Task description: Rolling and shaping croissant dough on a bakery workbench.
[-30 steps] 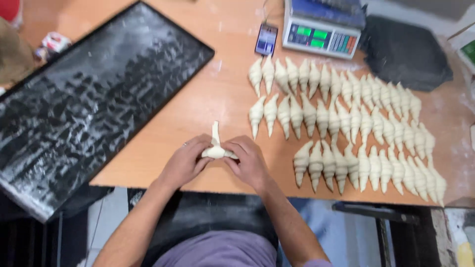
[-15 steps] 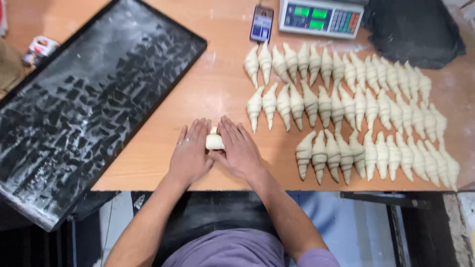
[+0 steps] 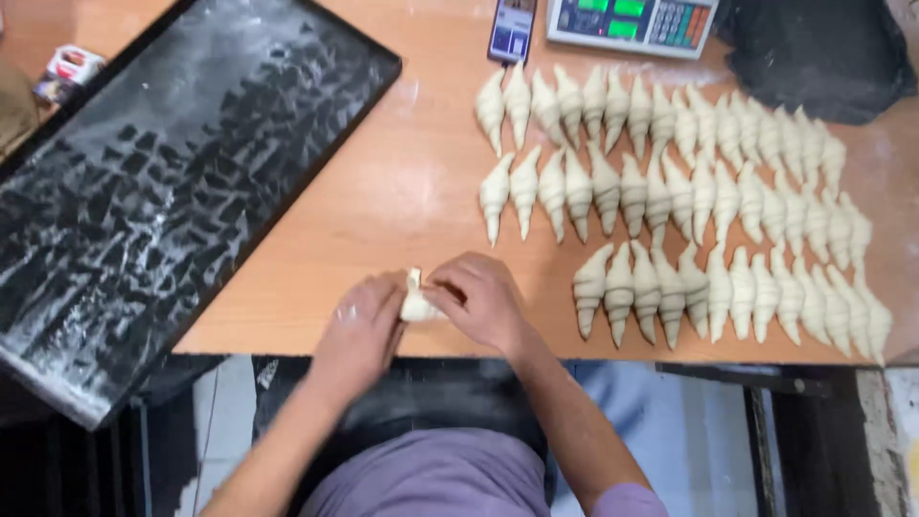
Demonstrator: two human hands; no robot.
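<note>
Pale dough sits pinched between both hands at the near edge of the table [image 3: 402, 191] — the left hand [image 3: 362, 330] cups the dough piece [image 3: 417, 304] from nine o'clock, the right hand [image 3: 481, 299] closes on it from three o'clock, fingers curled over it, so it looks gripped for shaping rather than merely rested. Toward two o'clock lie three rows of shaped croissants [image 3: 670, 191], tips pointing the same way, packed close, apparently to save room. At ten o'clock a floured black tray [image 3: 163, 182] lies aslant, overhanging the table's edge. At twelve o'clock — a weighing scale [image 3: 632, 19] and a phone [image 3: 512, 29].
</note>
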